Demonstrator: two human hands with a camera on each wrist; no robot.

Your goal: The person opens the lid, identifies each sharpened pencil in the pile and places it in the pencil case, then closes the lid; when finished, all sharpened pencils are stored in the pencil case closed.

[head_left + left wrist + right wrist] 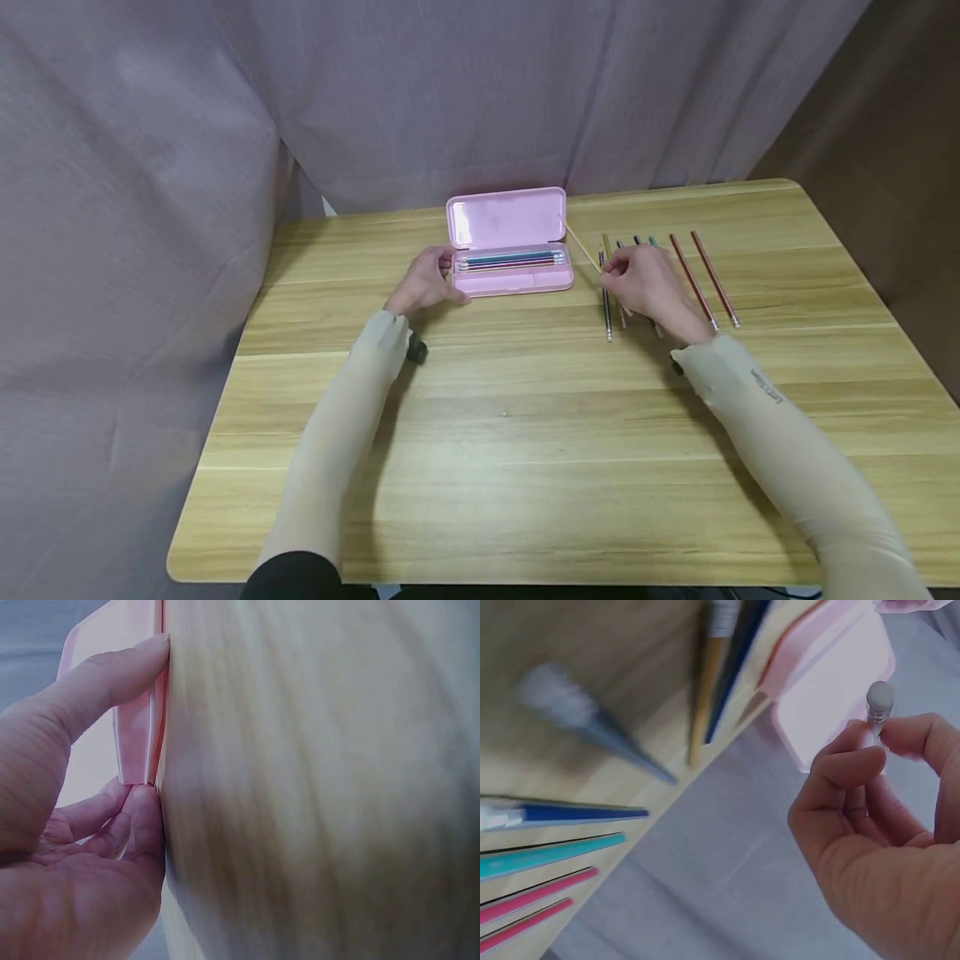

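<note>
Left hand (423, 282) grip clamped on the left end of the open pink pencil case (510, 242), thumb on the front edge, fingers curled at its corner. Case sits far-centre on the wooden surface (525, 417), lid up, several pencils inside. Right hand (647, 283) grip pinched on a tan pencil (581, 244), eraser end at the fingertips, point angled toward the case lid. Loose pencils (701, 279) lie in a row on the surface just right of the case, partly under the right hand.
</note>
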